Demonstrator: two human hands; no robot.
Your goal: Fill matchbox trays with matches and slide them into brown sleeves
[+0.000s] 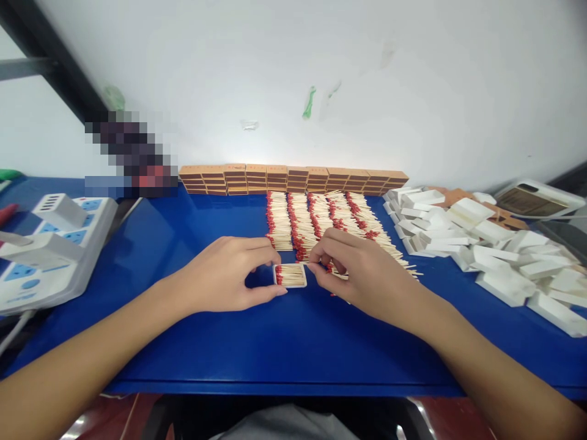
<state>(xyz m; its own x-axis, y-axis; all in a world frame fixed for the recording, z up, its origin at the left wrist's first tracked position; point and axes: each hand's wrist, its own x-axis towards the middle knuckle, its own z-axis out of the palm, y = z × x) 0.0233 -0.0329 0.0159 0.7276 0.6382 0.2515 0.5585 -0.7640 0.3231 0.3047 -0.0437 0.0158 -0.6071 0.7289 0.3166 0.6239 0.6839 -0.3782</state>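
The surface (293, 342) is smooth, glossy blue. At its centre the small tray (290, 286) looks like matt white card and holds pale wooden matches (293, 275) with dull red tips. At twelve o'clock stand matt brown card boxes (293, 178). At three o'clock lie white card trays (481, 244), and at nine o'clock a smooth plastic power strip (50, 256).

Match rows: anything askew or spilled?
Left match rows lie straight; the rightmost rows fan out diagonally, loose sticks trailing past the right hand. The white trays are a jumbled heap, unlike the neat sleeve stack. The filled tray in the left hand sits square.
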